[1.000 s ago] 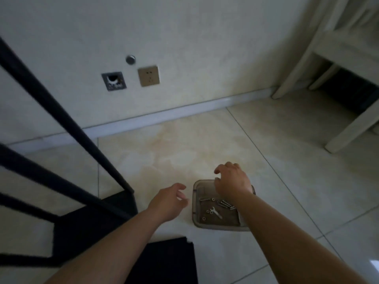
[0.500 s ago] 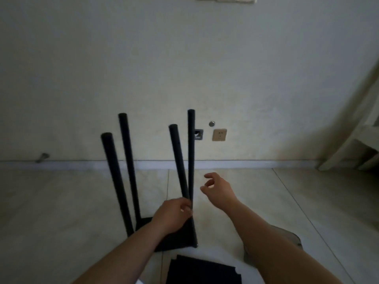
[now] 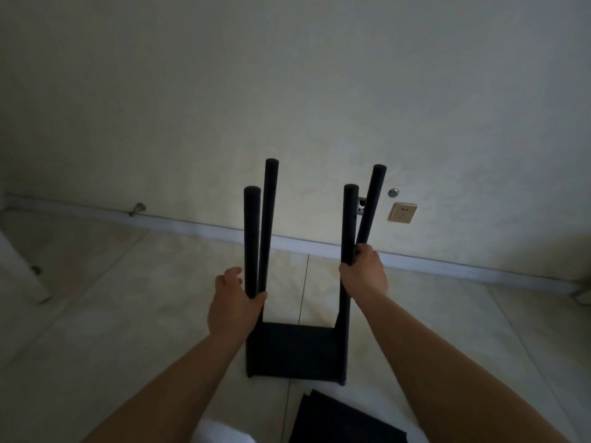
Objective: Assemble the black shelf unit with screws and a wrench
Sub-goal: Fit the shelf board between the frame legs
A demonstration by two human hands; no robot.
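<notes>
A dim room with a pale tiled floor [image 3: 128,314] and a bare cream wall is what I am working in. Nearest me, at the bottom edge, a loose black panel [image 3: 339,423] lies flat on the tiles, not yet fitted. Just beyond it stands the shelf frame [image 3: 294,350]: one black board on the floor with four black poles rising from its corners.

My left hand [image 3: 233,302] has its thumb hooked round the base of the near left pole [image 3: 251,238], with the other fingers spread loosely on the far side; it looks more like a steadying touch than a firm grip. My right hand [image 3: 363,273] is wrapped tight around the near right pole [image 3: 348,225], fingers curled shut on it about halfway up.

I judge the frame is being positioned or turned. To do that well I would close the left hand fully, keep both grips level and low, and move the poles together so the joints are not racked.

Farther off, a wall socket [image 3: 402,212] sits above the skirting.
</notes>
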